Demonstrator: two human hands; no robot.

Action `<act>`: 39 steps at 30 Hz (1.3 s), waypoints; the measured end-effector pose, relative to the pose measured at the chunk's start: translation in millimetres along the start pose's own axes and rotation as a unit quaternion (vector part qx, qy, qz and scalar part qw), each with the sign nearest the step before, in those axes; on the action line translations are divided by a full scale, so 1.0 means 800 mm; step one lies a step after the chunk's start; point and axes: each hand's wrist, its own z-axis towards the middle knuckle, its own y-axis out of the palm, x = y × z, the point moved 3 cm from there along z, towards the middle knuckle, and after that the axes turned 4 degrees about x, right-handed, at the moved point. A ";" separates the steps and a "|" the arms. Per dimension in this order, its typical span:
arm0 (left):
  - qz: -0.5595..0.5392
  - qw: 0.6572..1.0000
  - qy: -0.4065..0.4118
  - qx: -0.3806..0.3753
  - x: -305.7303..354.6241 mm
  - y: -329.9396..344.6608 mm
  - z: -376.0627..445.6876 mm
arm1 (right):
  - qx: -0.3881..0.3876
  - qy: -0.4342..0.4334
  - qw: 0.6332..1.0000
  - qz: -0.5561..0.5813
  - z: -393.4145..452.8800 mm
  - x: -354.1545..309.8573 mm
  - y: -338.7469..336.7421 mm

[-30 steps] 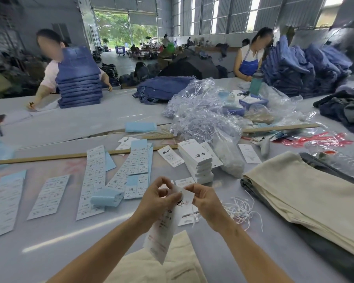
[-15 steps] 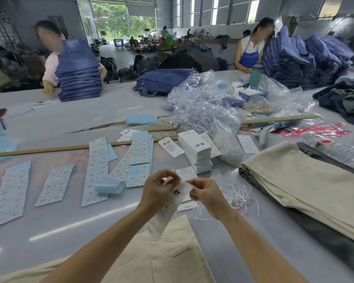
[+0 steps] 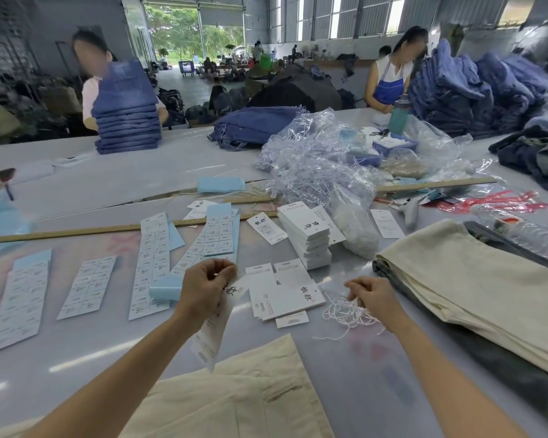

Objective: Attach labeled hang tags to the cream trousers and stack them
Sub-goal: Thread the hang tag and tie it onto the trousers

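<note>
At the near edge of the surface [image 3: 345, 390] lies one pair of cream trousers [image 3: 234, 403], flat and soft; cloth like this is probably light and limp, so it is better to take it at the waistband or a belt loop, where the tag must hang. Just above it the left hand [image 3: 208, 287] pinches the top of a long hang tag [image 3: 215, 327] between curled fingers, and the tag hangs down toward the trousers; it looks like thin card, which bends easily, so holding near its hole seems safest. The right hand [image 3: 372, 295] is apart from the left one, its fingers curled into the loose white strings [image 3: 348, 312] and picking at one; these are thin and tangled, and I think a single one must be pulled out slowly. Between the hands lie more hang tags [image 3: 285, 294]; toward the right edge is the stack of folded cream trousers [image 3: 475, 289]. Further in stand a pile of white tags [image 3: 307, 237], sticker sheets [image 3: 152, 263] and a wooden ruler [image 3: 92, 230]; behind them, crumpled clear plastic bags [image 3: 317, 162]. At the far edge two persons work beside folded blue jeans [image 3: 127, 121]; the room is a large hall with an open door at the back.
</note>
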 end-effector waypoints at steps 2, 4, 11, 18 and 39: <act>0.005 1.000 -0.011 -0.020 0.001 -0.003 -0.002 | 0.029 -0.008 0.984 -0.178 0.006 -0.001 -0.005; 0.002 0.998 -0.022 -0.062 0.005 -0.004 -0.006 | 0.036 -0.048 0.921 -0.384 0.000 -0.017 0.000; -0.090 0.980 -0.034 -0.175 0.015 0.002 -0.035 | -0.361 -0.080 0.919 0.137 -0.113 -0.100 0.112; 0.015 0.988 -0.035 -0.150 -0.010 -0.034 -0.049 | -0.360 -0.069 0.918 0.150 -0.165 -0.080 0.143; 0.223 0.941 0.082 -0.243 -0.110 -0.010 -0.141 | -0.050 -0.130 0.967 -0.214 -0.238 0.010 0.128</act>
